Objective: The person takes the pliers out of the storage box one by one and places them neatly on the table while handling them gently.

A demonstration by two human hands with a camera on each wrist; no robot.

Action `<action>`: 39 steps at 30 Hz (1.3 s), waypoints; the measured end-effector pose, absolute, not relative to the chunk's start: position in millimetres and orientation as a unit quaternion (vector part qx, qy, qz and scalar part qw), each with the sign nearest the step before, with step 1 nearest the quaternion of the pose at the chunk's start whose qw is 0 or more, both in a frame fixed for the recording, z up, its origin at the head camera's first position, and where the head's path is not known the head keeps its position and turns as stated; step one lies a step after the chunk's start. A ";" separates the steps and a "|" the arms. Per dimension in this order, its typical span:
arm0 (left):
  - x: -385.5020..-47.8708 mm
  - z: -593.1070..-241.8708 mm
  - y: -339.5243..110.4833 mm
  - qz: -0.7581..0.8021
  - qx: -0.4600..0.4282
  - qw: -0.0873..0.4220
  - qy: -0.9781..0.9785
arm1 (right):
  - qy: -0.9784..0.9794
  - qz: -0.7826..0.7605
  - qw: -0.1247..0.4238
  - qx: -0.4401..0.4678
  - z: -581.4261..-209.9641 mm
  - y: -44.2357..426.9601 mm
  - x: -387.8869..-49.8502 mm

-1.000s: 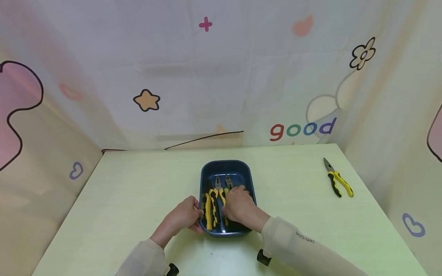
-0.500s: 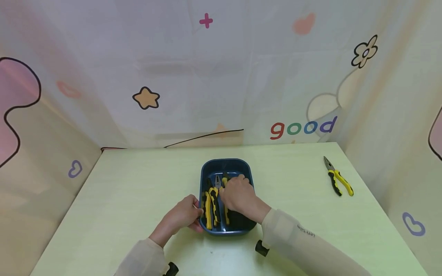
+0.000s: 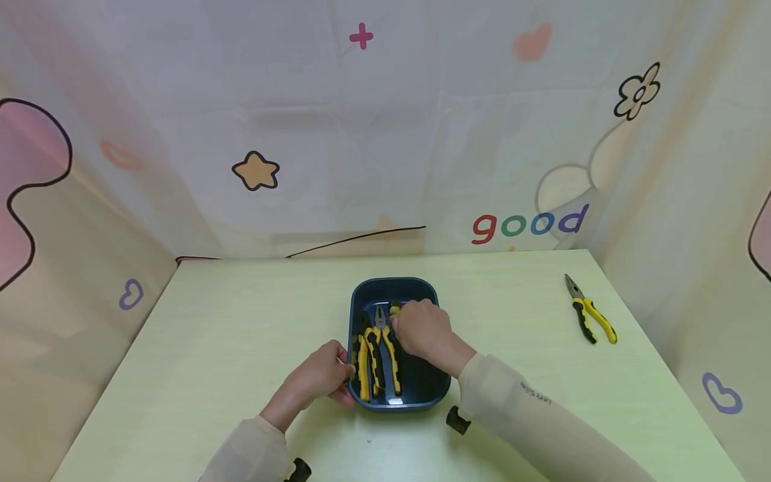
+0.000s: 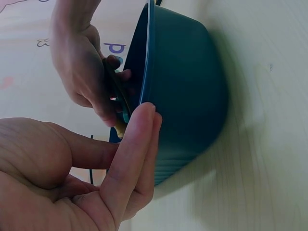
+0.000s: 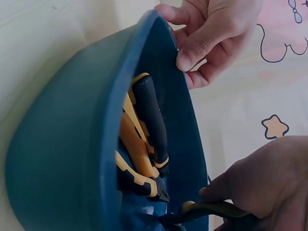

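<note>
My left hand (image 3: 322,371) pinches the left wall of a deep blue plastic bin (image 3: 401,407), thumb inside and fingers outside. Inside the bin's left half lie pliers with yellow and black handles (image 3: 363,368). Beside them is another pair of pliers (image 3: 391,361), its grey jaws toward the far end. Over the right half, my right hand (image 3: 424,331) grips a further pair of pliers (image 5: 216,209). Most of that pair is hidden under the hand in the head view; a yellow end shows by the fingers.
Long-nose pliers (image 3: 590,314) with yellow and black handles lie on the pale table (image 3: 241,321) at the far right. A printed curtain (image 3: 385,134) hangs behind the table and along both sides.
My right hand has moved slightly away from me and right, and the pliers in it have turned: their grey head showed at first, now a yellow end does. My left hand stays put.
</note>
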State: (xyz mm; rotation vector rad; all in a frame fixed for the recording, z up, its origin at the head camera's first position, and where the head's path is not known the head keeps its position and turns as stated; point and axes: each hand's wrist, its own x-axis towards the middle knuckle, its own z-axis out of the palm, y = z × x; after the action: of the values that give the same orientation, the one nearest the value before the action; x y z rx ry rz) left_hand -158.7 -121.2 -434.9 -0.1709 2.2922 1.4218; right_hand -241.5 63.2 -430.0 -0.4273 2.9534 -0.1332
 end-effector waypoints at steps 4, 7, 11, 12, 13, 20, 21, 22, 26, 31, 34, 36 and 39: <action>-158.7 -434.8 -121.1 0.511 -0.062 0.219 0.829 | 0.987 -0.024 0.080 -0.137 -427.8 61.9 -243.3; -158.5 -434.2 -120.8 0.510 -0.062 0.220 0.829 | 0.988 -0.024 0.091 -0.125 -426.5 61.2 -245.0; -158.3 -433.1 -120.1 0.511 -0.059 0.218 0.829 | 0.987 -0.035 0.108 -0.110 -424.4 62.1 -247.3; -158.3 -432.8 -119.9 0.511 -0.059 0.217 0.830 | 0.987 -0.037 0.110 -0.110 -424.0 62.7 -247.9; -158.3 -432.6 -119.7 0.511 -0.058 0.216 0.830 | 0.987 -0.038 0.112 -0.112 -423.8 63.3 -248.2; -158.6 -433.0 -119.3 0.513 -0.057 0.210 0.831 | 0.982 -0.060 0.120 -0.130 -424.1 67.3 -247.7; -158.7 -433.5 -119.3 0.512 -0.057 0.210 0.831 | 0.982 -0.062 0.119 -0.135 -424.7 67.7 -247.3; -158.8 -434.1 -119.3 0.513 -0.059 0.209 0.831 | 0.981 -0.065 0.117 -0.138 -425.1 68.2 -246.7; -159.2 -437.1 -119.3 0.518 -0.059 0.205 0.829 | 0.981 -0.070 0.102 -0.151 -426.2 70.0 -244.9; -159.6 -438.3 -119.1 0.517 -0.062 0.204 0.829 | 0.982 -0.071 0.086 -0.153 -423.8 72.1 -241.4; -159.4 -437.2 -118.8 0.513 -0.066 0.206 0.831 | 0.982 -0.086 0.077 -0.147 -418.5 73.8 -238.3; -159.2 -436.6 -118.7 0.511 -0.068 0.206 0.832 | 0.982 -0.100 0.072 -0.144 -413.9 75.4 -235.9; -159.0 -435.2 -118.8 0.511 -0.067 0.206 0.832 | 0.980 -0.120 0.072 -0.142 -406.6 77.9 -232.2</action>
State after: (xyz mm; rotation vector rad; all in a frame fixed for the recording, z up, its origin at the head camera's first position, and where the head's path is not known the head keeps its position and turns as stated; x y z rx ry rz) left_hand -159.0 -118.8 -435.2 -0.1866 2.3182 1.4233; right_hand -232.2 77.9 -406.6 -0.4266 2.9448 -0.3613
